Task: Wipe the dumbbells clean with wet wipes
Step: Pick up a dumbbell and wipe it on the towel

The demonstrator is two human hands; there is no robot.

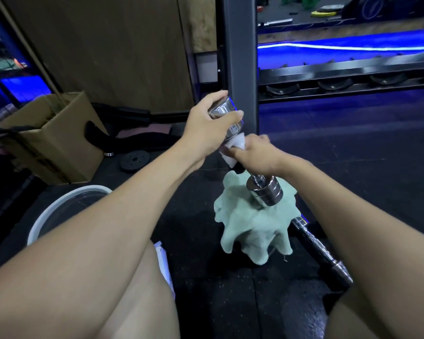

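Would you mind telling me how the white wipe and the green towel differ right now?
The white wipe is small and gripped by the right hand around the dumbbell handle; the green towel is far larger, unheld, crumpled on the floor under the dumbbell's lower end. Both are soft cloths.

Two dumbbells (262, 189) (321, 255), one white wipe (233, 152), one green cloth (252, 231).

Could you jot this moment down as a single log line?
left hand grips dumbbell top end | right hand rubs wet wipe on handle | bottom end on green cloth

One head-worn view looks forward and down, close above the green cloth (253, 223). The dark rack upright (240, 57) rises just beyond it.
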